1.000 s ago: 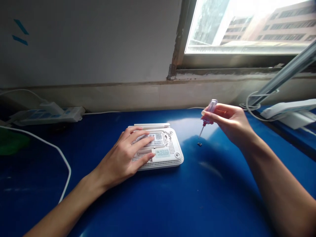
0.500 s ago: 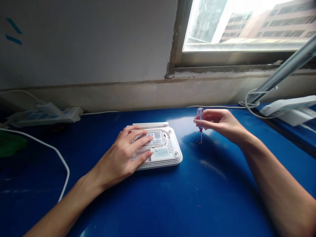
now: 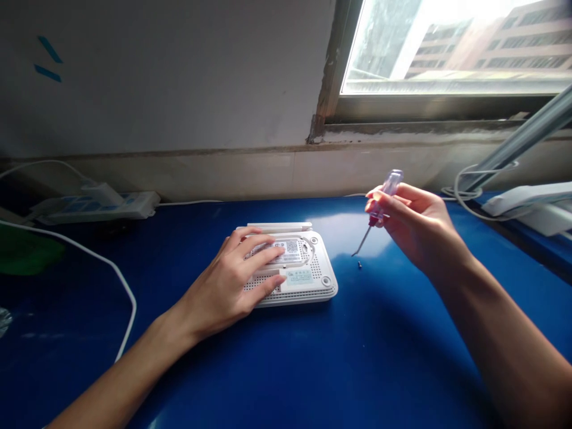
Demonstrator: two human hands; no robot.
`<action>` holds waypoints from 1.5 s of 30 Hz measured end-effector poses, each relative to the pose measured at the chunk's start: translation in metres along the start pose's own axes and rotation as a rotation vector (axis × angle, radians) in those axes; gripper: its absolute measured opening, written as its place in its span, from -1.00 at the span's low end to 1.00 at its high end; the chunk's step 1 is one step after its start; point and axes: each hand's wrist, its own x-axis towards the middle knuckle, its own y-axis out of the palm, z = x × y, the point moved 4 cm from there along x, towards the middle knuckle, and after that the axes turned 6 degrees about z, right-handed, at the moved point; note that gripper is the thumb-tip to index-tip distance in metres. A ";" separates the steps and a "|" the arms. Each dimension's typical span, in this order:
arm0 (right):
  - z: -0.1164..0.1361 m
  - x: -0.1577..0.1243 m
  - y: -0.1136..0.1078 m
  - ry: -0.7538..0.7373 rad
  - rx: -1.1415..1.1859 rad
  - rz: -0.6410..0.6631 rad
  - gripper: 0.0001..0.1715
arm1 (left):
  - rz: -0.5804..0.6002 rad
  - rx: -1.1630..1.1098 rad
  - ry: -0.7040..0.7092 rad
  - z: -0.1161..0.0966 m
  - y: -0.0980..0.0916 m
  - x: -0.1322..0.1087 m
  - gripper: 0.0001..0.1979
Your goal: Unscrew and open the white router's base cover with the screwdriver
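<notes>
A white router (image 3: 330, 268) lies upside down on the blue table, with its labels, vent holes and round feet facing up. A folded antenna (image 3: 286, 227) runs along its far edge. My left hand (image 3: 241, 271) rests flat on the router's left part, fingers spread, covering some of the label. To the right, my right hand (image 3: 415, 220) pinches a screwdriver (image 3: 391, 182) by its clear, purplish handle. The shaft tilts down and left, its tip just above the table. Close below the tip lies a small dark screw (image 3: 360, 265), apart from it.
A white power strip (image 3: 138, 205) with a plug sits at the back left, its cable (image 3: 127, 292) curving forward. At the right stand a metal pole (image 3: 527, 137) wrapped with cord and another white power strip (image 3: 536, 199). A wall and window bound the back.
My right hand has lifted and tilted the screwdriver, moving its tip up and left, off the small dark screw on the table. My left hand stays on the router. The view has shifted slightly.
</notes>
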 end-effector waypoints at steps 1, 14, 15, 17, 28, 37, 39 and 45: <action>0.002 -0.002 0.009 -0.001 0.040 0.013 -0.72 | 0.005 0.003 0.007 -0.001 0.000 0.000 -0.59; 0.003 -0.018 0.051 0.027 -0.003 0.256 -0.75 | 0.040 0.035 0.042 0.002 0.001 -0.002 -0.47; 0.003 -0.018 0.051 0.027 -0.012 0.257 -0.74 | 0.039 0.035 0.043 0.002 0.001 -0.002 -0.47; 0.004 -0.019 0.052 0.024 -0.030 0.269 -0.73 | 0.039 0.038 0.045 0.001 0.001 -0.002 -0.45; 0.011 -0.029 0.064 -0.119 -0.252 0.409 -0.67 | 0.073 0.096 -0.022 0.001 0.000 -0.001 -0.29; 0.025 -0.041 0.066 -0.644 -0.725 0.262 -0.34 | 0.013 0.137 -0.169 -0.001 0.003 0.002 -0.28; 0.028 -0.042 0.067 -0.660 -0.719 0.280 -0.36 | 0.000 0.144 -0.209 -0.002 0.004 0.002 -0.29; 0.030 -0.042 0.063 -0.528 -0.591 0.260 -0.48 | -0.014 0.138 -0.247 -0.005 0.007 0.004 -0.26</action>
